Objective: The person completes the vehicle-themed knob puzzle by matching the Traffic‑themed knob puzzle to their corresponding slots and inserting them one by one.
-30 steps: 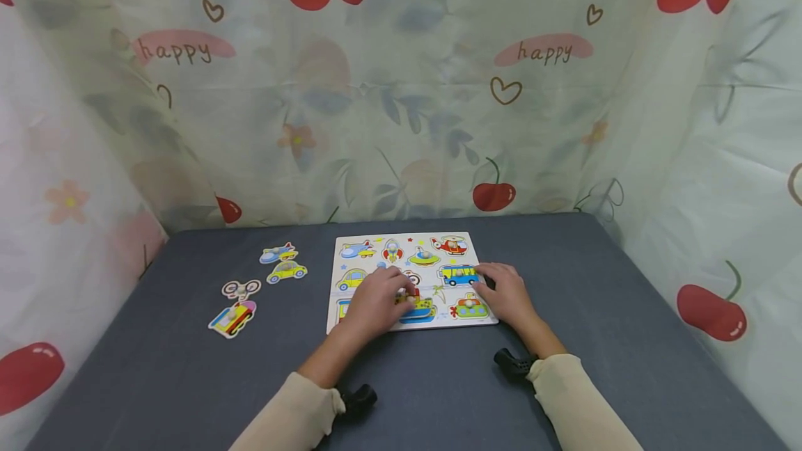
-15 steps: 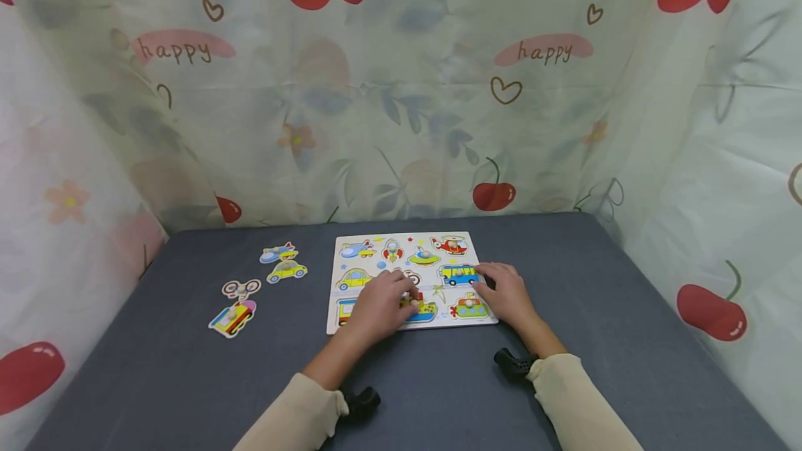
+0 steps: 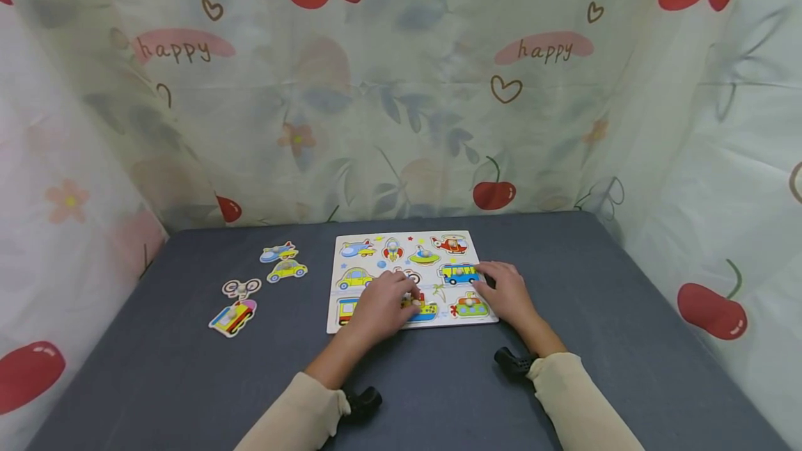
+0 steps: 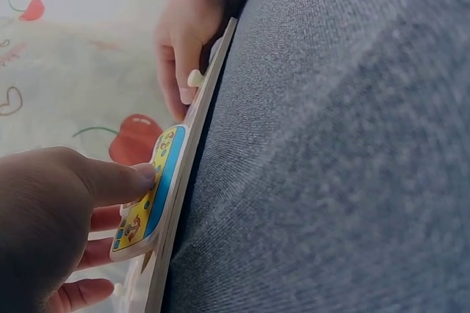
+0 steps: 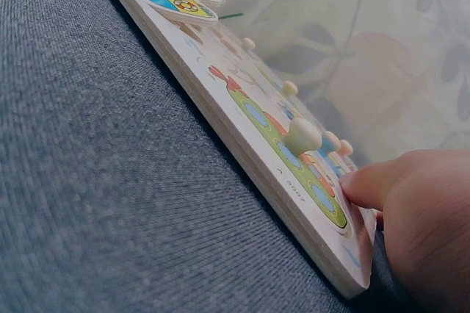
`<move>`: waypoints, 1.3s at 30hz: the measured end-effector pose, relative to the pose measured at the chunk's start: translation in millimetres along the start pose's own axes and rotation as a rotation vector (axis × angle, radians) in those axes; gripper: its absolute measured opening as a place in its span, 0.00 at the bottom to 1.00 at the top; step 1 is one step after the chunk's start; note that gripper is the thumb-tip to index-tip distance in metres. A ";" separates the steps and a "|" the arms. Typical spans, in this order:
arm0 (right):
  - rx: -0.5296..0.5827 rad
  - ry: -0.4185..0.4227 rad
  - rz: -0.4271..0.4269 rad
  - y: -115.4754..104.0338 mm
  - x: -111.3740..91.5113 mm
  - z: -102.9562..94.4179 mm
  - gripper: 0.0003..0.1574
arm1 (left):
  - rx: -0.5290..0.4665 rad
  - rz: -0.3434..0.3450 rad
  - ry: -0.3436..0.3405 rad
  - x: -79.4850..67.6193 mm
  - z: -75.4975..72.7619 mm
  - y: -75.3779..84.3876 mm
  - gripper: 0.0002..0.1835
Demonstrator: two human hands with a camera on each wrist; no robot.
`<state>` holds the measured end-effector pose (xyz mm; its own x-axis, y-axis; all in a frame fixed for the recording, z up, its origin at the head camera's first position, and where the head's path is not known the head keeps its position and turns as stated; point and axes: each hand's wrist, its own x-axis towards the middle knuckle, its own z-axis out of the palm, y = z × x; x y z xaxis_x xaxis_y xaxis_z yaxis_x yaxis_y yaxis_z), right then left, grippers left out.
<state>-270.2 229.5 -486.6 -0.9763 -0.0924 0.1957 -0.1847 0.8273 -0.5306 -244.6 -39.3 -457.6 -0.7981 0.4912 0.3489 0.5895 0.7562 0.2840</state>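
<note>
My left hand (image 3: 382, 308) is over the lower middle of a white wooden knob puzzle board (image 3: 409, 245). Its thumb and fingers pinch the knob of a yellow and blue ship puzzle piece (image 4: 161, 192). In both wrist views that piece sits on the board with its rim raised above the surface. My right hand (image 3: 509, 294) rests against the board's right edge, thumb on the face beside the green submarine piece (image 5: 283, 155) and fingers near the blue bus piece (image 3: 459, 274). Part of the ship is hidden by my left hand in the head view.
Left of the board lie an airplane piece (image 3: 278, 252), a yellow car piece (image 3: 287, 271), a bicycle piece (image 3: 241, 289) and a train piece (image 3: 232, 318). Rocket (image 3: 392, 250), saucer (image 3: 424, 256) and helicopter (image 3: 450, 246) pieces are on the board. A printed curtain (image 3: 401, 124) surrounds the dark cloth-covered table (image 3: 438, 395).
My left hand has shifted slightly right and toward the body with the ship piece, uncovering more of the board's train and car pictures. My right hand has stayed put.
</note>
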 end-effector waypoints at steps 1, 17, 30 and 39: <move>0.000 0.000 -0.001 -0.1 0.1 0.0 0.27 | 0.000 -0.002 -0.001 -0.2 -0.1 0.0 0.05; 0.012 -0.013 0.014 -2.3 0.5 -0.5 0.28 | 0.014 0.019 -0.044 -4.4 -0.2 -2.1 0.08; 0.014 0.000 0.006 -0.3 0.0 0.2 0.28 | 0.013 0.023 -0.073 -7.4 -2.1 -1.5 0.11; 0.009 -0.008 0.001 -1.0 -0.9 -0.8 0.28 | 0.051 0.009 -0.097 -11.4 -3.6 1.6 0.18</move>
<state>-269.0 229.2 -485.6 -0.9775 -0.0961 0.1880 -0.1843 0.8226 -0.5380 -234.1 -45.2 -457.9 -0.8026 0.5356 0.2627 0.5916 0.7713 0.2347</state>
